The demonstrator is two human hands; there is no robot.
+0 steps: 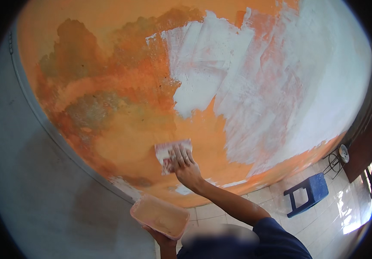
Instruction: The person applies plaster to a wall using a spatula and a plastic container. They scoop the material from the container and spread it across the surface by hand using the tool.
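My right hand [185, 163] presses a flat, putty-smeared scraper [164, 150] against the orange wall [130, 142], its fingers spread over the back of the blade. White smears cover those fingers. Low by the wall's foot, my left hand [159, 235] grips a pink rectangular tub [176, 234] from beneath, and most of its fingers are hidden by the tub. A pale coating shows on the tub's inside. Uneven white putty [207, 56] covers the wall's upper middle and right. Dark, stained patches [76, 47] mark the bare orange on the left.
A grey wall [43, 172] meets the orange one at a corner on the left. To the right, a blue plastic stool [317, 190] stands on the white tiled floor [259, 200]. Beyond it are a thin-legged metal stool [343, 153] and a brown panel [362, 149].
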